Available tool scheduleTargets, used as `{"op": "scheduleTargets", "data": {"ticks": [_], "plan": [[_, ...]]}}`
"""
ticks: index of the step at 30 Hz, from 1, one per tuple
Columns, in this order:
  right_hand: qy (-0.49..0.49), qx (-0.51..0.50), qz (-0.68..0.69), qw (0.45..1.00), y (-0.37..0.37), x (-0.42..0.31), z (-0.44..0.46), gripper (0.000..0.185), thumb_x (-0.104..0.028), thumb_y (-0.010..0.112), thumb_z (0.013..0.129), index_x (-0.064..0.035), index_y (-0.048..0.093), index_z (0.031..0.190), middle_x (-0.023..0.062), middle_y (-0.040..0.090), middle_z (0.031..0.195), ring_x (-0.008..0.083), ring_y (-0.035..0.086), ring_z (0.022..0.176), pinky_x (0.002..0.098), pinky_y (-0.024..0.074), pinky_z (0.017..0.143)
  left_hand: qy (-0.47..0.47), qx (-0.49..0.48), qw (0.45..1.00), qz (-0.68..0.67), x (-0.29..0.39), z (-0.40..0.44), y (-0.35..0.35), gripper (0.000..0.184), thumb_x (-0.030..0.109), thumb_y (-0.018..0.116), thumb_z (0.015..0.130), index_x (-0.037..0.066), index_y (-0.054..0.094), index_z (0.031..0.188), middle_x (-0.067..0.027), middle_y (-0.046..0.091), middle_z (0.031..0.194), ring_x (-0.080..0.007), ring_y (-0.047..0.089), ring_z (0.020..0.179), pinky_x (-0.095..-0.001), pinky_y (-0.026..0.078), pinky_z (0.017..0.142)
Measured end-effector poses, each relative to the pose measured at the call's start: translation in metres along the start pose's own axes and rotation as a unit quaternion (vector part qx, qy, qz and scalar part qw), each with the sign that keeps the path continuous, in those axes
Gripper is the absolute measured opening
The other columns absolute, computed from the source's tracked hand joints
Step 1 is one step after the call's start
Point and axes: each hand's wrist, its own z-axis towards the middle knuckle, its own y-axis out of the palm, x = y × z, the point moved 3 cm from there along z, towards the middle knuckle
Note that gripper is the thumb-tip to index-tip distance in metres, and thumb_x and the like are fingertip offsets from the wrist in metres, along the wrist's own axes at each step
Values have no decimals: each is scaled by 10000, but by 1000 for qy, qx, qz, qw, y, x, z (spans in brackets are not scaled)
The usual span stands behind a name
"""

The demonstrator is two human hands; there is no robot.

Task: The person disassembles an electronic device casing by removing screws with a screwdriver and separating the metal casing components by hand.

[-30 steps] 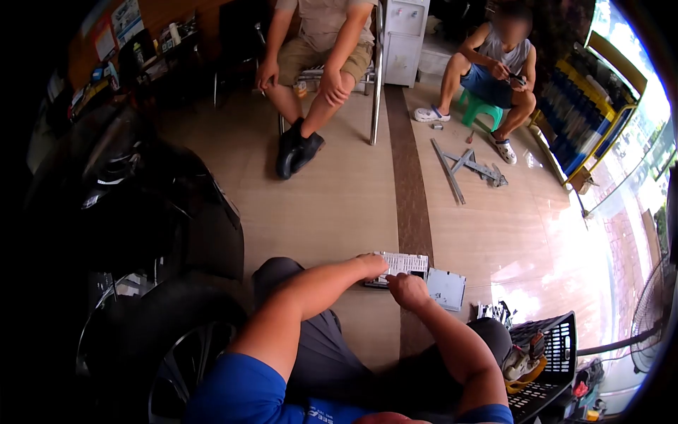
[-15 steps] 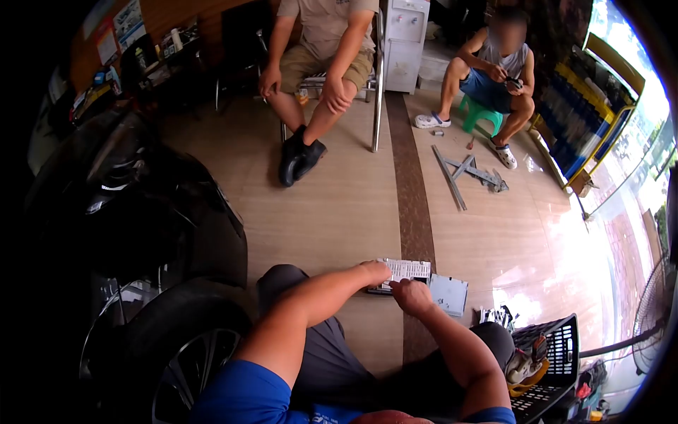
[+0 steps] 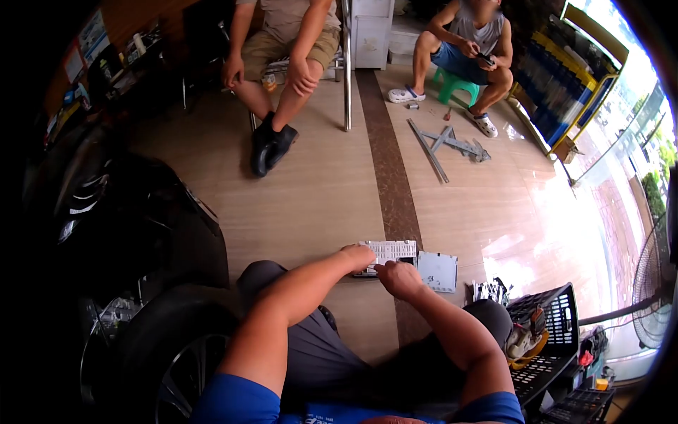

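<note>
A flat metal device point(image 3: 394, 250) with a slotted, silvery top lies on the floor before my knees. My left hand point(image 3: 357, 257) is at its left edge, fingers bent against it; their tips are partly hidden. My right hand point(image 3: 400, 278) is closed at the near side of the device, around something too small to make out, perhaps a thin tool. A pale metal plate point(image 3: 437, 271) lies just right of the device, beside my right hand.
A black basket point(image 3: 565, 332) with tools stands at the right, near a fan point(image 3: 648, 290). A car wheel point(image 3: 180, 367) is at the left. Metal rails point(image 3: 446, 147) lie on the floor ahead. One person point(image 3: 282, 42) sits on a chair, another point(image 3: 470, 56) on a green stool point(image 3: 454, 86).
The view has shifted, so the seated people and the rails now appear further up and left. My hands stay at the metal device with little visible change.
</note>
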Motion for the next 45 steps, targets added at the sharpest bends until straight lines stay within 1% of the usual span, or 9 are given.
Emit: {"op": "scheduleTargets", "data": {"ticks": [9,11,20,24,29,37,39,44,45], "plan": [[6,2,6,1000,1,1,1,187,-226,469,933,-111,613,962,155,646,774,320,648,669,458,496,548,16,1,1000,12,-10,18,18,231,89,558,831,81,690,1021,-162,663,1112,-325,640,1048,-419,527,877],[8,-4,4,1000,1,-1,0,191,-227,470,932,-112,614,976,154,648,778,319,650,671,458,498,551,12,44,999,-2,-15,23,25,184,131,588,796,131,695,946,-146,682,1020,-330,654,980,-432,530,838],[4,-4,-8,1000,-2,-4,-2,203,-205,474,926,-122,634,1019,147,634,829,323,649,735,442,512,610,8,8,1000,-11,-7,13,12,228,80,567,829,43,687,1019,-177,664,1099,-327,643,1037,-422,530,862],[-6,-1,-9,1000,0,-6,-3,225,-189,478,926,-128,641,1068,142,626,881,317,644,813,437,513,666,15,11,1000,19,-8,16,16,219,79,566,829,40,693,1003,-182,667,1087,-327,648,1024,-422,533,854],[-17,24,-18,999,-3,-7,-4,170,-186,487,909,-133,641,960,120,630,878,290,648,820,403,516,663,17,32,999,10,-12,20,20,175,103,640,747,70,697,909,-178,685,972,-341,662,946,-437,529,817],[-9,17,2,1000,-6,-6,-4,187,-168,498,883,-152,634,1009,134,595,897,306,624,865,413,507,668,27,45,999,9,-20,26,28,169,105,598,776,52,699,900,-196,683,970,-353,658,948,-448,522,806],[-17,29,12,999,-7,-6,-4,180,-191,495,893,-148,637,995,135,590,906,309,621,876,413,506,680,-4,11,1000,-2,-20,29,27,226,48,607,781,49,695,989,-180,673,1062,-343,641,1024,-423,524,854],[-36,50,1,998,-3,-5,-2,223,-253,477,930,-125,657,962,119,613,911,276,625,875,384,513,693,72,7,997,33,-10,17,9,191,92,623,767,65,702,938,-211,670,996,-363,653,956,-448,524,810],[-30,69,9,997,-9,-7,-3,223,-173,521,841,-161,674,1004,120,588,853,283,617,819,398,502,657,65,-15,998,21,-17,24,13,174,103,624,767,65,703,917,-218,668,979,-367,654,945,-458,523,801]]}}
